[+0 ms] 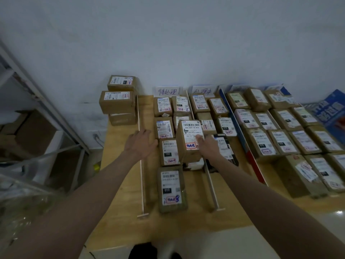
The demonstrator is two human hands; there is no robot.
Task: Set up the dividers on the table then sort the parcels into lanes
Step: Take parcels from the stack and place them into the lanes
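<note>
While upright in the right hand's gripping fingers, parcel label-forward, left hand open.

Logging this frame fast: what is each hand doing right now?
Left hand: open, fingers spread, holding nothing.
Right hand: on the raised parcel; grip cannot be told.

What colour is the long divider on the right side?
Blue divider, red near its front end; head view.

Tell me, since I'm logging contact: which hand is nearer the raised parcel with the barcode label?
Right. The right hand holds the raised parcel at its right side; the left hand hovers open to its left, apart.
</note>
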